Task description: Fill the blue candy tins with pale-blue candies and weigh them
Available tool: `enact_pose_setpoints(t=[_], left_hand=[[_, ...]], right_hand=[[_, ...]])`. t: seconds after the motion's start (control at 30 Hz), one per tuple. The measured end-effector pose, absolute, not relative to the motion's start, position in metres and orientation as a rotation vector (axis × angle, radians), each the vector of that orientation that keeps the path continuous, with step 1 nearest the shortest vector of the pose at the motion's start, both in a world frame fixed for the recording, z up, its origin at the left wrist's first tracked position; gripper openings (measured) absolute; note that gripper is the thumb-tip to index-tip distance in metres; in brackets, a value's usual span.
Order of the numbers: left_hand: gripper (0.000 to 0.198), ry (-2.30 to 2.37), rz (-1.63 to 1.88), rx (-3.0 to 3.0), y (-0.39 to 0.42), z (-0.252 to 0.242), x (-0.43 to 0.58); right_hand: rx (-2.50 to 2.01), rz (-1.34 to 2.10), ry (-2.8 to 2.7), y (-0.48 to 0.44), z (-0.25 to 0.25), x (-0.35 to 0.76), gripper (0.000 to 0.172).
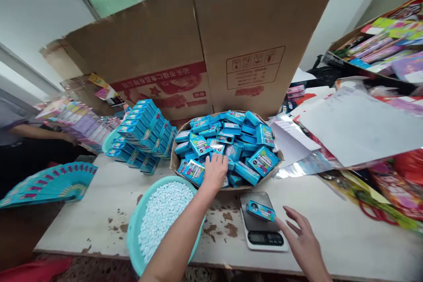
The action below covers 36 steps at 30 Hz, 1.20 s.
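Observation:
My left hand [216, 171] reaches over the teal basin into a carton [174, 155] heaped with small blue candy boxes [260, 161]. Its fingers are slightly apart and rest on the boxes at the near side, gripping none that I can see. On a digital kitchen scale [251, 238] lies one blue candy box [260, 210], tilted to show its end with a round dark spot. Beside the scale, my right hand [300, 238] has its fingers apart, with a fingertip at that box's right end. The scale's reading is too dim to make out.
A teal basin [132, 229] of pale blue candies stands at the table's front edge. Stacked blue boxes [142, 132] and fanned flat blue cartons [49, 183] are to the left. Cardboard [158, 44] rises behind. Papers and scissors [373, 211] lie right. A person's arm [42, 133] shows far left.

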<state>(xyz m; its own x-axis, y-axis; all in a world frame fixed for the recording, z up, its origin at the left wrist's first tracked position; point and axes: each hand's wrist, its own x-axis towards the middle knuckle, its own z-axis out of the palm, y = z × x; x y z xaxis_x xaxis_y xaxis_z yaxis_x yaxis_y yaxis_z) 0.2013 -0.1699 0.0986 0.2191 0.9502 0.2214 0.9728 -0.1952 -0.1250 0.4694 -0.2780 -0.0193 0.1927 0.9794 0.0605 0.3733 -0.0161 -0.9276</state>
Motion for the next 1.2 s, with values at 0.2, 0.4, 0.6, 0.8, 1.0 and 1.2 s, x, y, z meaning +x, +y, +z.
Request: enact_pose_setpoints(t=[0.2, 0.4, 0.6, 0.8, 1.0, 1.2], left_hand=[[0.036, -1.856, -0.620, -2.311, -0.192, 0.132, 0.190], [0.049, -2.290, -1.752, -2.365, -0.265, 0.170, 0.159], [0.049, -2.743, -2.864, -1.704, -0.331, 0.135, 0.139], [0.038, -2.960, -2.229, -1.686, -0.376, 0.078, 0.114], [0.057, -2.826, -0.850, -1.363, -0.393, -0.016, 0.028], [0.052, -2.872, -0.867, -1.140, -0.339, -0.061, 0.015]], right_hand=[[-1.337, 0.531, -1.516, -0.287, 0.040, 0.446, 0.031], [-1.139, 0.734, -1.568, -0.285, 0.097, 0.392, 0.037], [-1.015, 1.290, -1.454, -0.289, 0.105, 0.333, 0.046], [-1.106, 1.821, -1.304, -0.311, 0.082, 0.285, 0.039], [-1.162, 1.915, -1.320, -0.323, 0.067, 0.283, 0.041], [-1.198, 1.910, -1.495, -0.338, 0.061, 0.249, 0.039]])
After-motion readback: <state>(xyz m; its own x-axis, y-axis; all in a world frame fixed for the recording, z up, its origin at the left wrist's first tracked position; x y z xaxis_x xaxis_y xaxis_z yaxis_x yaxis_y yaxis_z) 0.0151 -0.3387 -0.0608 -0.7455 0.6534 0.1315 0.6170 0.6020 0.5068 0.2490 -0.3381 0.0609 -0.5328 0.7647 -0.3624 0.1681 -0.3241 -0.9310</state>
